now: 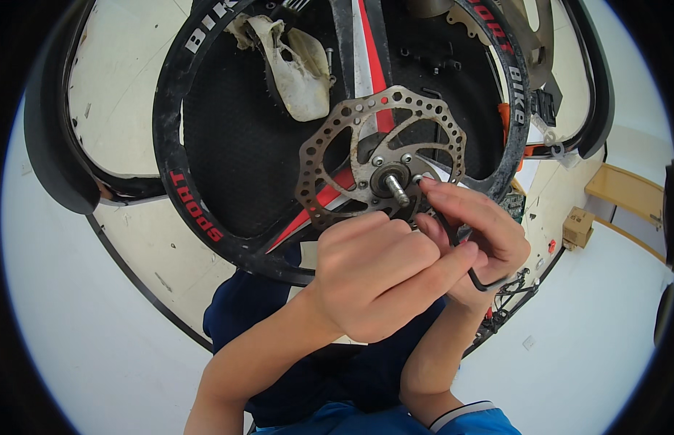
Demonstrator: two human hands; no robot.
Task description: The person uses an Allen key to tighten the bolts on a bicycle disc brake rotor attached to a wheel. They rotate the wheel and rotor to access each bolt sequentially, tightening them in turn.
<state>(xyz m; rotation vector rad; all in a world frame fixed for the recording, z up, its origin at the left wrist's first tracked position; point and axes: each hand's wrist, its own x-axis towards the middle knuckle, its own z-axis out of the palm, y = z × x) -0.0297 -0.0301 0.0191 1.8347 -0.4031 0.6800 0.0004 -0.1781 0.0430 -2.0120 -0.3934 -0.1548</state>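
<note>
Just right of the axle, beside the brake disc, the right hand, nearer the bolts, grasps a hex key slanting down-right; the left hand's grip is unclear.

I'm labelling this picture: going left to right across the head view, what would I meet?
Curved black bar at the left → off-white torn piece → axle → bent black rod → small cardboard box
</note>
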